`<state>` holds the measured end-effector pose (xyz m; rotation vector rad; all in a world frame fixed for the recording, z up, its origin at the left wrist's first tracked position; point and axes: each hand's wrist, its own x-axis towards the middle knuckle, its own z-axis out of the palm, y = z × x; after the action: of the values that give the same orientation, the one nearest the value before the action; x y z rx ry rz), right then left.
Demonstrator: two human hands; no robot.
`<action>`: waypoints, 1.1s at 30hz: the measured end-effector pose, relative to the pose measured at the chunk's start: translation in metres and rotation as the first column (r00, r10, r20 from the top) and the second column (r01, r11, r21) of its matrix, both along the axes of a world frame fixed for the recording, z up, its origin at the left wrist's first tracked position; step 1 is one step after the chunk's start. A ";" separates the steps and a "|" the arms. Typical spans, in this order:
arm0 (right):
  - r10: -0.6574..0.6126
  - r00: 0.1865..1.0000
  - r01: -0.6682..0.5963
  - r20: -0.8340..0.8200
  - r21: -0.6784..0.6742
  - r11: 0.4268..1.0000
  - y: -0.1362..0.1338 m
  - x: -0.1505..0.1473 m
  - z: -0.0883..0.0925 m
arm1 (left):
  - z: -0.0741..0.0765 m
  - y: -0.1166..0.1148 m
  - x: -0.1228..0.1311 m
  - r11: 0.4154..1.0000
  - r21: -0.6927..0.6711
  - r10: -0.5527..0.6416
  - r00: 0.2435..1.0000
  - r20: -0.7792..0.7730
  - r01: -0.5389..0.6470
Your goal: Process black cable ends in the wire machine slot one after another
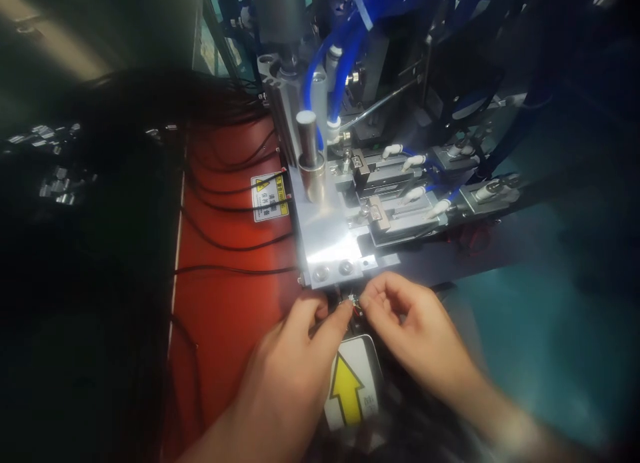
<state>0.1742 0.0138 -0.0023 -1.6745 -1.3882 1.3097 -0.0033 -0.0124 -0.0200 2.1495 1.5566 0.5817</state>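
My left hand is closed, its thumb stretched toward a small cluster of thin wires under the front edge of the machine's metal plate. The wires look light and reddish, and their ends are too small to make out clearly. From the other side, my right hand pinches at the same wires with thumb and forefinger. Both sets of fingertips almost meet there. Just below them is a white label with a yellow arrow pointing up at the plate.
Black cables run across a red surface on the left into the machine's side, near a yellow-and-white warning label. A metal post rises from the plate. Pneumatic cylinders with white fittings and blue tubes stand behind.
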 end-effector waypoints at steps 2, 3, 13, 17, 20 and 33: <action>0.012 0.998 -0.012 0.054 0.001 1.000 0.002 -0.001 0.004 | 0.002 0.002 0.000 0.997 0.069 -0.020 1.000 -0.022 0.021; 0.018 0.996 -0.019 0.090 0.008 1.000 0.002 -0.001 0.005 | 0.004 0.003 0.000 0.994 0.098 -0.035 0.998 -0.043 0.039; -0.102 0.971 0.051 -0.215 -0.228 0.972 -0.006 0.008 -0.004 | 0.016 0.012 0.003 0.968 0.196 -0.127 0.980 -0.151 0.155; -0.121 0.972 0.083 -0.204 -0.187 0.979 -0.013 0.001 -0.003 | 0.023 0.015 0.003 0.962 0.192 -0.162 0.974 -0.160 0.192; -0.117 0.985 0.114 -0.130 -0.034 0.993 -0.016 -0.004 -0.002 | 0.027 0.018 0.003 0.957 0.193 -0.187 0.969 -0.160 0.216; -0.089 0.983 0.076 -0.163 -0.088 0.993 0.000 0.005 -0.011 | 0.020 0.013 0.004 0.970 0.175 -0.146 0.982 -0.120 0.166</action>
<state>0.1793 0.0135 -0.0131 -1.6157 -1.1708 1.4404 0.0004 0.0008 -0.0003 2.4534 1.4172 0.5876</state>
